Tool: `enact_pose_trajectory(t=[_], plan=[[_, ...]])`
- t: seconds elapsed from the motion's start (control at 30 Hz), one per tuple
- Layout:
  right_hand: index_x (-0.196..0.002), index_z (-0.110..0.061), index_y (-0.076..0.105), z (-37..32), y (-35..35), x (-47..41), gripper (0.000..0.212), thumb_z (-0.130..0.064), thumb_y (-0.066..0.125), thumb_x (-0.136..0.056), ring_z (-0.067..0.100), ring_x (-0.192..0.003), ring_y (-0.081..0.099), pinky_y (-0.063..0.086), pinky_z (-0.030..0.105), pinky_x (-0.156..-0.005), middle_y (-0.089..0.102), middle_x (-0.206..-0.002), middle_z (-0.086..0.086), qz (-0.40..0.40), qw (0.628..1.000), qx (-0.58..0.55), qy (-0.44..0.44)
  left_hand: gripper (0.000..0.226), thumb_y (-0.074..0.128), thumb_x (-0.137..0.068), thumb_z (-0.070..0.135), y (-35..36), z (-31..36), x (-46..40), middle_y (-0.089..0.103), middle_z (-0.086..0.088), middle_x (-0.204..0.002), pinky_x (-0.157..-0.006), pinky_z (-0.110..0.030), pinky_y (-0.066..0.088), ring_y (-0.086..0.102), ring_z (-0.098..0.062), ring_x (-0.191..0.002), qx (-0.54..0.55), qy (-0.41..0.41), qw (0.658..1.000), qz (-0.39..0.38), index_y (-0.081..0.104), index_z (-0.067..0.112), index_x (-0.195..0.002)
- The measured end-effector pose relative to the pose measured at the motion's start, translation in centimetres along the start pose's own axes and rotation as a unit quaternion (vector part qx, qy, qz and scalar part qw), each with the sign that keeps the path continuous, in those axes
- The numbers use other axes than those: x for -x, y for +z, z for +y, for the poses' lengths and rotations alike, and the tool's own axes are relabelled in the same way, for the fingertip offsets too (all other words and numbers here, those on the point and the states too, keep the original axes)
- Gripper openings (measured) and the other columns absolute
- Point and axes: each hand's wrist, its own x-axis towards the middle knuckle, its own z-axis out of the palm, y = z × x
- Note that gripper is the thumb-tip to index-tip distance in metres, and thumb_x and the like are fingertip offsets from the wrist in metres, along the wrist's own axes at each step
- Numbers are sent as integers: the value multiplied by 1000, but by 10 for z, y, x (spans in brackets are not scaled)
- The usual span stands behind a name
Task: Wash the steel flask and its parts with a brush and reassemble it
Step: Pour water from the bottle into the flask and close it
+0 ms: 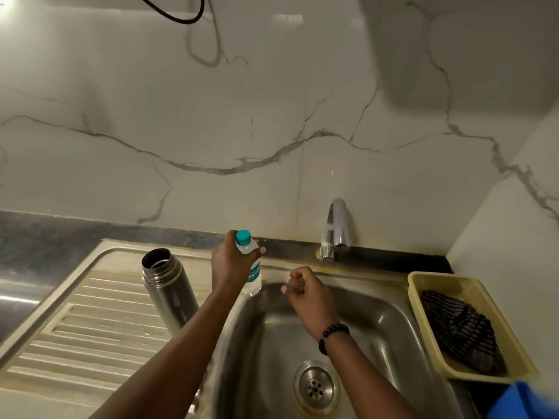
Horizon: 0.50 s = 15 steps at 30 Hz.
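Left hand (231, 267): grip closed around the neck of a clear plastic bottle (251, 261) with a teal cap (243, 237), held upright at the back rim of the sink (378, 300). Right hand (305, 293): fingers curled into a loose fist over the basin, apparently holding nothing; palm side hidden. Steel flask (168, 285), lid off, stands open on the ribbed drainboard (90, 334), left of the left forearm, which covers its base. Tap (335, 229) behind the sink. Yellow basket (423, 285) on the right holds a dark striped cloth (456, 331). Blurred blue object (526, 400) cut off at lower right.
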Motion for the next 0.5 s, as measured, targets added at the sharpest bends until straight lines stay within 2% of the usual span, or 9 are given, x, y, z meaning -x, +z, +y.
enact_pose_trajectory(t=[0.07,0.13,0.2,0.27,0.33,0.4,0.5], plan=[[-136,-24,42,-3,-2,4,62,-32,74,-84,13,-122,50,46,25,-95,50,-132,-9,-48,998,-21,16,55,82,-78,32,-3,4,16,68,-5,-114,-79,-22,50,64,-17,-101,14,17,1000,-15,58,11,-124],[-151,-27,21,-4,-4,10,96,-39,80,-76,15,-139,33,38,37,-110,33,-152,-8,-77,997,-14,9,58,82,-77,35,-5,13,34,69,-2,-115,-71,-10,44,65,-14,-102,16,49,998,-34,59,13,-125],[-153,-31,10,-5,-6,20,108,-36,83,-73,13,-142,29,36,37,-112,25,-156,-13,-89,995,-29,-29,61,82,-77,37,-6,24,54,68,1,-116,-66,-3,43,64,-10,-102,12,78,996,-51,59,14,-128],[-149,-34,11,-9,-9,33,105,-19,83,-74,4,-133,39,44,25,-104,32,-145,-21,-105,984,-127,-64,62,80,-75,45,-9,36,72,68,6,-110,-64,0,44,62,-4,-96,15,106,992,-71,59,18,-127],[-140,-38,24,-11,-11,45,90,-6,79,-76,2,-123,51,51,19,-92,43,-136,-20,-92,972,-200,-80,67,75,-69,61,-11,46,89,65,14,-104,-66,0,45,63,-1,-92,28,126,986,-107,59,24,-122],[-128,-41,35,-13,-17,55,76,-8,79,-77,-3,-115,56,52,16,-88,53,-127,-19,-50,973,-205,-90,73,63,-63,75,-15,54,99,64,19,-104,-70,-3,47,65,-1,-93,44,136,979,-148,57,29,-120],[-123,-44,41,-15,-31,68,68,-14,81,-76,-8,-109,59,52,16,-85,61,-118,-20,-31,974,-200,-98,59,52,-79,71,-33,65,99,58,29,-114,-80,-7,47,58,5,-108,51,159,962,-215,51,39,-129]])
